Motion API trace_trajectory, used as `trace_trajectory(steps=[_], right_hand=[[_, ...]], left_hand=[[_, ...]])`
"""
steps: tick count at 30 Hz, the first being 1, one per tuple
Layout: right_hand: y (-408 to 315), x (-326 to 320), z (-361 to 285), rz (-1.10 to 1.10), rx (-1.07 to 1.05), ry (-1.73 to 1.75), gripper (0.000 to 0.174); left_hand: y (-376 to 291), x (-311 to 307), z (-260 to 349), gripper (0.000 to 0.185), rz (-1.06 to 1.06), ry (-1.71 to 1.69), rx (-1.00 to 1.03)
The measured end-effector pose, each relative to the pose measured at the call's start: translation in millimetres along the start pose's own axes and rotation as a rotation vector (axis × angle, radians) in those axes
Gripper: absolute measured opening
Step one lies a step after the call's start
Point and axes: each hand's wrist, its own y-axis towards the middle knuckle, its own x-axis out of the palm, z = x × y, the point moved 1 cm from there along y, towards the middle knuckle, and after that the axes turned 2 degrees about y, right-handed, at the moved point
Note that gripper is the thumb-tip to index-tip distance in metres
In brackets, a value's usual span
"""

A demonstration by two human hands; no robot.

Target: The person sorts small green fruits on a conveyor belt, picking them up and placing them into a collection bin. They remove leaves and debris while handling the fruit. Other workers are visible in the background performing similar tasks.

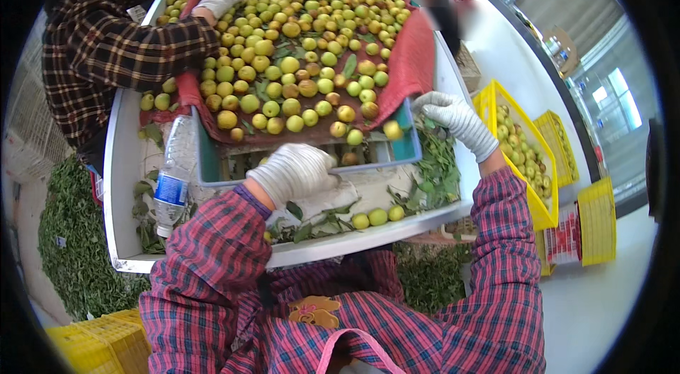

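Many small round green-yellow fruits (290,65), some with reddish-brown patches, lie on a dark red cloth (411,58) in a white-rimmed sorting table. The cloth's near end hangs into a blue-green plastic crate (408,148). My left hand (292,172), in a white glove, is over the crate's near edge with its fingers curled; whether it holds something is hidden. At the crate's right corner, my gloved right hand (451,116) touches or nears the cloth's edge, its fingertips partly hidden. A blurred fruit (393,130) is just below the cloth beside it.
An empty-looking plastic bottle (172,177) leans left of the crate. Leaves (438,167) and several fruits (377,217) lie along the near trough. A co-worker in a plaid shirt (143,50) reaches over the fruit at left. A yellow crate of fruit (552,204) stands at right; another person is beyond the table.
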Motion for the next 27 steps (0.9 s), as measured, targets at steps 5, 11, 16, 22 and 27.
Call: trace_trajectory(steps=[5,11,16,22,27], right_hand=[[-15,18,-32,-0.062,-0.048,0.07,0.028],[-4,99,-57,-0.312,-0.259,0.274,0.022],[-6,112,-84,-0.337,-0.248,0.36,0.024],[-46,77,-86,-0.1,-0.159,0.58,0.024],[-46,-6,-7,0.422,-0.254,0.182,0.035]], left_hand=[[-3,-5,-6,0.071,0.369,-0.177,-0.01],[0,-15,5,0.087,0.663,-0.239,0.143],[-17,-22,6,0.043,0.357,-0.572,-0.091],[-5,-1,-20,0.027,0.303,-0.253,-0.199],[11,10,-17,0.026,0.259,-0.181,-0.096]])
